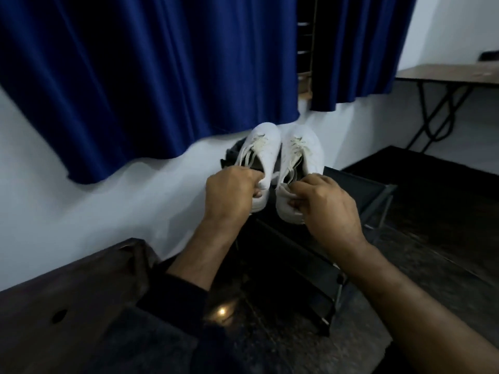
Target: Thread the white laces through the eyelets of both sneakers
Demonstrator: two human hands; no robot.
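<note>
Two white sneakers stand side by side on a black shoe rack (359, 190), toes pointing away from me toward the wall. My left hand (229, 190) grips the heel of the left sneaker (263, 147). My right hand (326, 206) pinches the heel collar of the right sneaker (305, 149). White laces (295, 147) run through the eyelets near the toes on both shoes, with loose strands hanging along the openings. Both heels are partly hidden by my fingers.
A blue curtain (151, 76) hangs over the white wall behind the shoes. A dark wooden piece of furniture (67, 292) sits at the lower left. A folding table (448, 74) stands at the far right on a dark floor (432, 238).
</note>
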